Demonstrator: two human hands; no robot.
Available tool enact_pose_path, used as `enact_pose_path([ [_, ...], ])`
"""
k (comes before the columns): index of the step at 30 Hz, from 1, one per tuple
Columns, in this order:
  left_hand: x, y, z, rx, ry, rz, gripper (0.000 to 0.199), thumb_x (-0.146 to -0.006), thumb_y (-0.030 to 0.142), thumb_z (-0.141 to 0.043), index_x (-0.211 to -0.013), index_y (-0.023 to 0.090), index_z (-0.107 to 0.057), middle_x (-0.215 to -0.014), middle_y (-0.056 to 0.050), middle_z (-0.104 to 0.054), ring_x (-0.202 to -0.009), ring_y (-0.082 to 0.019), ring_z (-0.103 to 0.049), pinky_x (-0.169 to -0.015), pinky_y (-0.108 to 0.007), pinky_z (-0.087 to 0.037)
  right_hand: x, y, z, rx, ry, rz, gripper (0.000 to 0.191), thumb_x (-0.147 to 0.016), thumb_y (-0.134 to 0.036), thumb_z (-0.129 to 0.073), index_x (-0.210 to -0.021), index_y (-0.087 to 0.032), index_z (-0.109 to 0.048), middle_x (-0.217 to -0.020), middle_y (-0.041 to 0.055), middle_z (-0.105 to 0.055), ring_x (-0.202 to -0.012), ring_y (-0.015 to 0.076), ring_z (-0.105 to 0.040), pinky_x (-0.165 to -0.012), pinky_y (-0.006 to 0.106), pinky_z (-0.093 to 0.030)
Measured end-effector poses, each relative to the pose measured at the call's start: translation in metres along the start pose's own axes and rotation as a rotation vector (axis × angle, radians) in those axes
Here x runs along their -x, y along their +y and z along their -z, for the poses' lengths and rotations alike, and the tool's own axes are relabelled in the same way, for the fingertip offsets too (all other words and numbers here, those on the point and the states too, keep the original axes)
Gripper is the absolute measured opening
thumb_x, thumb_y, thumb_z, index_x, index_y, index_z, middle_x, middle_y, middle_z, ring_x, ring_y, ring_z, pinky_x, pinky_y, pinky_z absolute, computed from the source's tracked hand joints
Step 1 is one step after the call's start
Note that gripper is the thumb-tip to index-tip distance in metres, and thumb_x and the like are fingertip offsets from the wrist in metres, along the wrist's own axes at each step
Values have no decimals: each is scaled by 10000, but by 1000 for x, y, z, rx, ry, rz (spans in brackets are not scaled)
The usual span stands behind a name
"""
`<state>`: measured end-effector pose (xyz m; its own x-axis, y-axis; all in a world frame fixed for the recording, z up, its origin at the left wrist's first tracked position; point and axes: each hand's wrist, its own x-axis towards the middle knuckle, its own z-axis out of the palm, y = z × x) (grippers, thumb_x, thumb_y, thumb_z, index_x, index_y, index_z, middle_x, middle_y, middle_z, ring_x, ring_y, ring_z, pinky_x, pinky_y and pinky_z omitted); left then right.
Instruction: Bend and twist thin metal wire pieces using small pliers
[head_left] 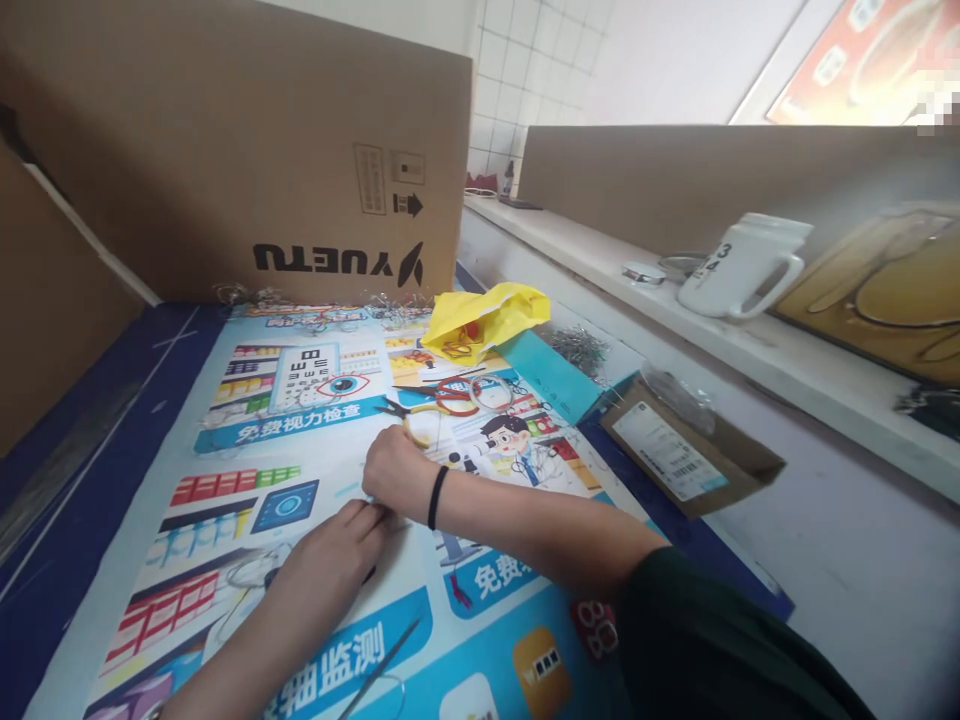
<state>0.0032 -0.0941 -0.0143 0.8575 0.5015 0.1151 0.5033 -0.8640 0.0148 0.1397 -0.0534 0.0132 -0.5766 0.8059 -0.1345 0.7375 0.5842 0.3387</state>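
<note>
Over the middle of a printed poster sheet [315, 490], my two hands meet. My left hand [337, 550] comes from the lower left with its fingers pressed together. Touching it from above is my right hand [397, 470], curled closed, with a black band [438, 497] on the wrist. Whatever the fingers hold is too small or hidden to make out. Just beyond my right hand lie yellow-handled pliers [414, 418], and behind them red-handled scissors [454, 397] beside a coil of wire [491, 393].
A yellow bag [491, 315] lies open at the back. Right of it are a blue box [555, 370] with thin metal pieces and an open cardboard box [686, 450]. A white mug [742, 268] stands on the ledge. A large carton [300, 150] rises behind.
</note>
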Motion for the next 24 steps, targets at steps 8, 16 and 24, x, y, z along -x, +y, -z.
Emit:
enact_pose_path([
  [8,1,-3,4,78,-19,16,479,-770,53,-440,-1207,216,-549,-1199,-51,-590,-1071,-214,-536,-891,-354,-473,83,80,-11,-194,215,-195,136,-811,-133,-455,-833,-135,-589,-862,96,-638,-809,187,-562,-683,302,-393],
  [16,3,-4,4,75,-63,44,506,-748,62,-443,-1215,221,-555,-1198,-54,-597,-1077,-222,-548,-909,-368,-472,155,135,-43,-196,-129,-546,291,-886,-236,-359,-862,-136,-631,-913,109,-653,-810,191,-592,-634,253,-378],
  [24,4,-7,1,47,2,8,460,-767,122,-471,-1196,257,-570,-1161,-29,-624,-1025,-210,-586,-861,-338,-508,155,138,-59,-215,-147,-503,291,-888,-250,-372,-799,-159,-634,-890,87,-648,-819,167,-585,-629,227,-348],
])
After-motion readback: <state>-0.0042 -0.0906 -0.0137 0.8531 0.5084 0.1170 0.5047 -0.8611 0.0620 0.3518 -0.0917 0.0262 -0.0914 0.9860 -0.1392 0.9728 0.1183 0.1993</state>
